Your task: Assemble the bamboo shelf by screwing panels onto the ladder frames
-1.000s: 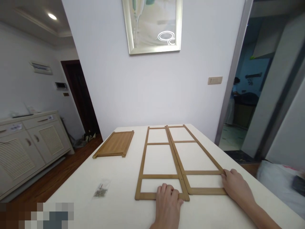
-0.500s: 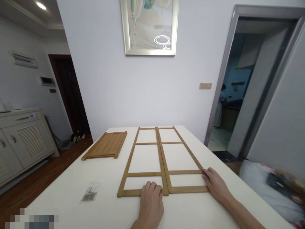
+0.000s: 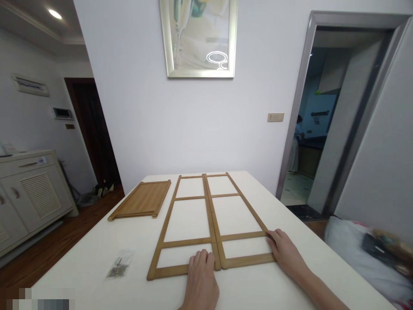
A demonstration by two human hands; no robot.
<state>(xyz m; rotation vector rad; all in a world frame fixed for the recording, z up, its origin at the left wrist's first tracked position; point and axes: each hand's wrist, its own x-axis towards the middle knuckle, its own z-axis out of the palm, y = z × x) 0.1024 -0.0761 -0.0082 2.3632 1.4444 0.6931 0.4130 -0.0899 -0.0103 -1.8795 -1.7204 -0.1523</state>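
Observation:
Two flat wooden frames with crossbars lie side by side on the white table, their long inner rails meeting or nearly so. My left hand [image 3: 202,275] is curled over the near rail of the left wooden frame [image 3: 169,271], close to its inner corner. At the near right, my right hand [image 3: 284,249] grips the outer long rail of the right wooden frame [image 3: 247,260], covering that corner. Its thumb and fingers close around the rail's edge. Left of both frames lie slatted wooden panels [image 3: 142,199], seemingly stacked, and a clear bag of small metal hardware [image 3: 118,266].
The white table [image 3: 77,262] reaches to the wall, under a framed picture [image 3: 200,73]. A pale cabinet [image 3: 38,185] stands at the left. Past the right edge lies a white bundle [image 3: 346,243] with dark items. Through the doorway, a person [image 3: 295,146] stands in another room.
Both wooden frames have slid left across the table and turned slightly, with my hands still on them. The panels and the bag have stayed in place; the camera view has shifted a little.

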